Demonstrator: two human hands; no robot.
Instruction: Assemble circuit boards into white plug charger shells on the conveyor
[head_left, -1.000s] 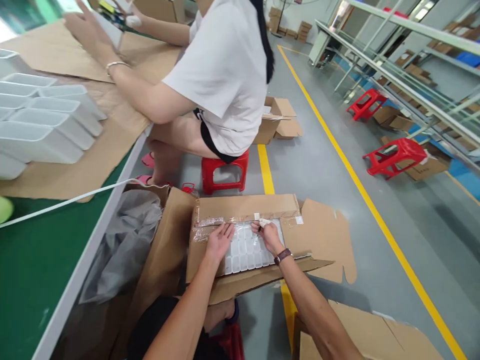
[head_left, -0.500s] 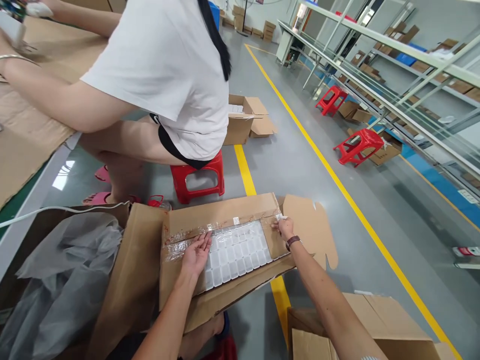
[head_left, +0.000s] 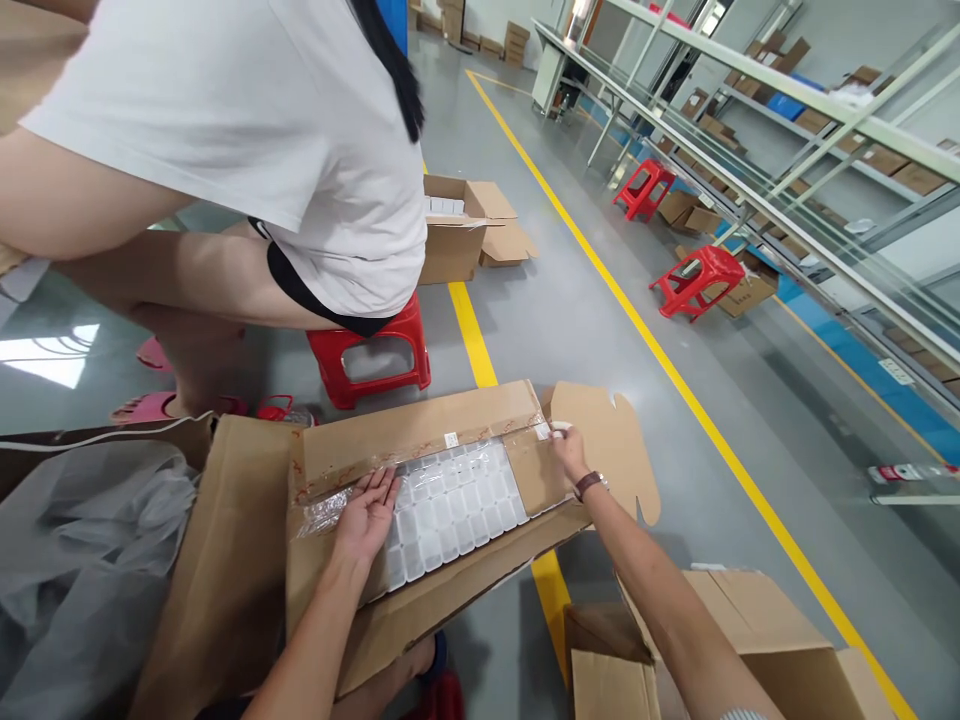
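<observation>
In front of me lies an open cardboard carton (head_left: 420,412) filled with rows of whitish translucent plastic pieces (head_left: 454,505). Clear tape (head_left: 324,512) clings along the flap's edge and is crumpled at the left. My left hand (head_left: 366,512) rests at the left end of the rows, palm partly up, fingers stretched out against the taped flap edge. My right hand (head_left: 571,458), with a wristband, is at the carton's right end. Its fingers are curled together by a small white thing (head_left: 559,427); what exactly they grip is unclear.
A person in a white shirt (head_left: 247,130) sits close by on a red stool (head_left: 375,355). A carton with grey plastic sheeting (head_left: 90,560) stands left, another open carton (head_left: 750,610) lower right. Shelving (head_left: 787,90) and red stools (head_left: 701,280) stand farther right.
The view has shifted, so the carton and both hands appear farther left. My right hand's fingers have curled in more at the carton's end. My left hand stays by the tape.
</observation>
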